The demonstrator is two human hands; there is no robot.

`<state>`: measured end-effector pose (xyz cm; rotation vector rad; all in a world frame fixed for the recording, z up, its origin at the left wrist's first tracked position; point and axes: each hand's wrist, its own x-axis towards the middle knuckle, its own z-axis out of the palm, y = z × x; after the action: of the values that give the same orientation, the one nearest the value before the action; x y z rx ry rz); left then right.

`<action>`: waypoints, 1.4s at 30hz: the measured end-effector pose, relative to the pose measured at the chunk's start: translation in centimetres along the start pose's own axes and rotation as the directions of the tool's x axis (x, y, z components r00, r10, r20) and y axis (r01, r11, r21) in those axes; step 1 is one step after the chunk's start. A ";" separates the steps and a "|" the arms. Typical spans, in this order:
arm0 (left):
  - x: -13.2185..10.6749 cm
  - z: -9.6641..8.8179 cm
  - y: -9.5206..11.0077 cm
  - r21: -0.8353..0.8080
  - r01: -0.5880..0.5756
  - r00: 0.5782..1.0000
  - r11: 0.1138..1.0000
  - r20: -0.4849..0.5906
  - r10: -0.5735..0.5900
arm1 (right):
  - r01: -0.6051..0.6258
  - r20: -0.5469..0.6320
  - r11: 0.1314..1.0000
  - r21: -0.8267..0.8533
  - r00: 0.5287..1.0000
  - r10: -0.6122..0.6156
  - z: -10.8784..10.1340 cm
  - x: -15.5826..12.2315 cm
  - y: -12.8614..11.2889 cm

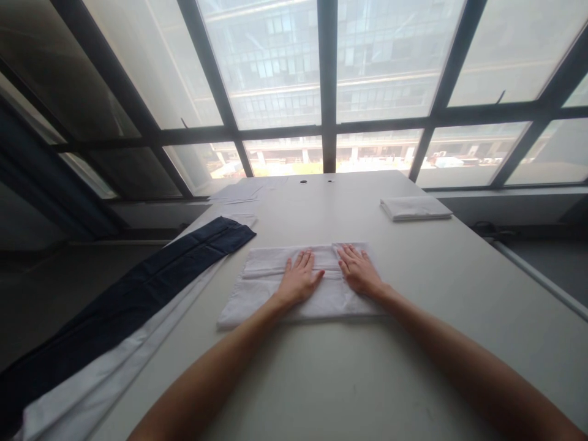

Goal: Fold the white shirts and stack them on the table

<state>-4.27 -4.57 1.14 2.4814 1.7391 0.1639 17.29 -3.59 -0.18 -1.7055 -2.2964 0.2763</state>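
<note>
A white cloth (261,294) lies folded into a flat rectangle in the middle of the table, its upper layer creased across. My left hand (299,278) rests flat on its central part, fingers pointing away from me and the thumb spread to the right. Flat on the cloth's right part is my right hand (358,269), with its fingers stretched out. Neither hand grips anything. Parts of the cloth under the palms and right wrist are hidden.
Dark blue trousers (138,294) and white fabric (105,361) lie along the table's left edge. White sheets (234,191) lie at the far left. Another folded white cloth (416,208) sits at the far right of the white table (321,380). Windows (280,61) stand behind.
</note>
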 end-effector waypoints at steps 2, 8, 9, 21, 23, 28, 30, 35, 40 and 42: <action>0.1 0.1 -1.3 -0.008 0.052 0.998 0.999 0.022 -0.052 | -0.006 0.004 1.000 -0.013 1.000 0.006 0.0 0.0 0.0; -1.4 -0.4 -5.9 0.010 0.189 0.982 0.982 0.025 -0.189 | -0.003 0.004 0.999 -0.048 1.000 0.003 0.2 0.1 0.1; -1.8 -0.5 -7.0 0.025 0.217 0.976 0.976 0.021 -0.217 | -0.002 0.000 0.999 -0.049 1.000 0.002 0.2 0.1 0.1; -5.8 -2.5 -15.4 -0.154 0.351 0.913 0.924 -0.163 -0.374 | 0.020 -0.039 0.998 -0.062 0.999 -0.022 0.5 -0.1 0.2; -5.8 -3.6 -16.2 -0.235 0.345 0.899 0.909 -0.197 -0.392 | 0.020 -0.042 0.998 -0.066 0.999 -0.023 0.5 -0.2 0.3; -7.5 -6.4 -18.2 -0.484 0.438 0.833 0.757 -0.099 -0.545 | 0.029 -0.051 0.997 -0.076 0.998 -0.033 0.8 -0.1 0.4; -8.3 -7.2 -18.6 -0.688 0.451 0.821 0.568 0.072 -0.566 | 0.030 -0.052 0.996 -0.078 0.998 -0.034 0.9 -0.1 0.5; -9.2 -8.0 -18.5 -0.783 0.487 0.818 0.388 0.253 -0.516 | 0.034 -0.059 0.996 -0.077 0.998 -0.039 1.0 0.0 0.6; -8.7 -7.3 -18.1 -0.708 0.486 0.841 0.512 0.220 -0.494 | 0.025 -0.052 0.997 -0.068 0.998 -0.028 1.1 0.0 0.7; -8.5 -6.9 -17.7 -0.700 0.463 0.854 0.543 0.188 -0.486 | 0.023 -0.053 0.998 -0.061 0.998 -0.026 1.2 0.1 0.8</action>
<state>-24.64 -6.35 5.08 1.3832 1.7981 0.6915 17.58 -3.30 -1.58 -1.6904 -2.3069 0.1558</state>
